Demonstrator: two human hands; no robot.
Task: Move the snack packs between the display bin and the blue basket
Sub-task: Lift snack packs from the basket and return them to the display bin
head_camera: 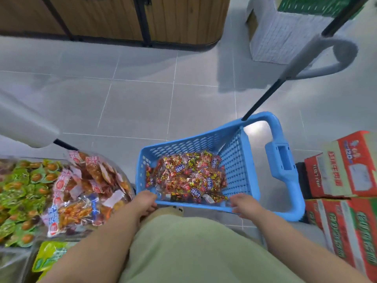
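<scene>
From the head view, we see the blue basket (204,137) on the tiled floor, with a loose heap of red-and-yellow snack packs (189,176) across its bottom. Our left hand (145,202) curls over the near rim at the basket's near-left corner. Our right hand (244,205) grips the same rim towards the near-right corner. The display bin (12,260) stands just left of the basket, filled with green packs (22,193) and orange packs (85,190). We judge the packs light, soft and slick in crinkly film, likely to slide off one another. We would scoop a handful or pinch the sealed edges. The basket looks stiff, so its rim is a sound hold.
</scene>
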